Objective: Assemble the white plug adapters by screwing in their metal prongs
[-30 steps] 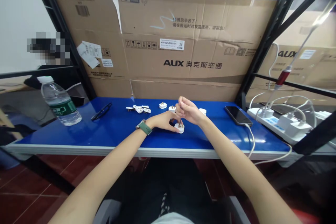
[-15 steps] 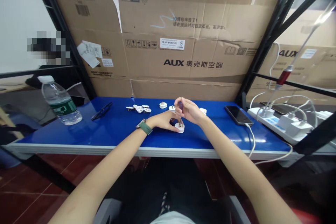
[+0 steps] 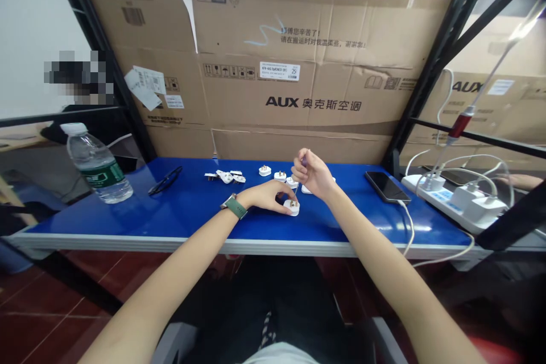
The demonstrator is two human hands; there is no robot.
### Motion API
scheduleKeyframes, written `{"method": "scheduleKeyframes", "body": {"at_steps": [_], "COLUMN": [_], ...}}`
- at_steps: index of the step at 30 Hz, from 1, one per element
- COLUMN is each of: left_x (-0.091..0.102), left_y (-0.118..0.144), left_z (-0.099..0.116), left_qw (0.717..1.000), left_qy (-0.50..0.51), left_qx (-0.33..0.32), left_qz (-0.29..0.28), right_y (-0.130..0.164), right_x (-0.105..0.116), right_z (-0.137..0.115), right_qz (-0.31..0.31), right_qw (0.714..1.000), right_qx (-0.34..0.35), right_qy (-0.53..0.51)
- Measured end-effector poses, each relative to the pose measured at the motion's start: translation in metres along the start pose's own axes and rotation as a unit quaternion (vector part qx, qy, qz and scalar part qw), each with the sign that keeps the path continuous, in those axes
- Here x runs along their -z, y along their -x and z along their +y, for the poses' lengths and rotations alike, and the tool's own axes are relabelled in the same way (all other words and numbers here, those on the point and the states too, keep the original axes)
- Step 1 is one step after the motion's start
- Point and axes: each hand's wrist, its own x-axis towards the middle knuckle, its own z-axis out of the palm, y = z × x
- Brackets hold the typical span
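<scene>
My left hand (image 3: 269, 194) is closed on a white plug (image 3: 292, 209), pinning it to the blue tabletop with its metal pins facing up. Raised above that plug, my right hand (image 3: 314, 175) is curled round a small screwdriver (image 3: 304, 161). Its purple handle shows between the fingers, and the thin shaft slants down to the plug; the tip is too small to make out. Just behind the hands stand more white plugs (image 3: 280, 176), pins up, partly covered by the right hand. One plug (image 3: 265, 170) sits farther back on the left.
Loose plug parts (image 3: 226, 176) and black glasses (image 3: 165, 181) lie on the left, near a water bottle (image 3: 100, 168). On the right are a cabled phone (image 3: 387, 187) and a power strip (image 3: 447, 205). A cardboard sheet (image 3: 298, 85) closes off the back. Another person's hand (image 3: 518, 181) shows at far right.
My right hand has risen slightly and shifted right, its fingers now closed higher round the screwdriver, uncovering the shaft. The left hand and its plug stay put. Another person's hand has appeared at far right.
</scene>
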Motion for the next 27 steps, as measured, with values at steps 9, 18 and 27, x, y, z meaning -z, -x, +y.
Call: {"method": "scheduleKeyframes", "body": {"at_steps": [9, 18, 27], "left_x": [-0.001, -0.002, -0.002], "left_y": [0.0, 0.001, 0.001], "left_z": [-0.002, -0.002, -0.004], "left_qw": [1.0, 1.0, 1.0], "left_qy": [-0.002, 0.01, 0.01], "left_qx": [-0.002, -0.005, -0.007], "left_qz": [0.006, 0.005, 0.004], "right_y": [0.002, 0.001, 0.001], "right_x": [0.0, 0.0, 0.002], "right_z": [0.007, 0.013, 0.011], "right_qz": [-0.044, -0.052, -0.04], "right_qw": [0.998, 0.997, 0.997], "right_qx": [-0.041, -0.057, -0.037], "right_qy": [0.018, 0.032, 0.053]}}
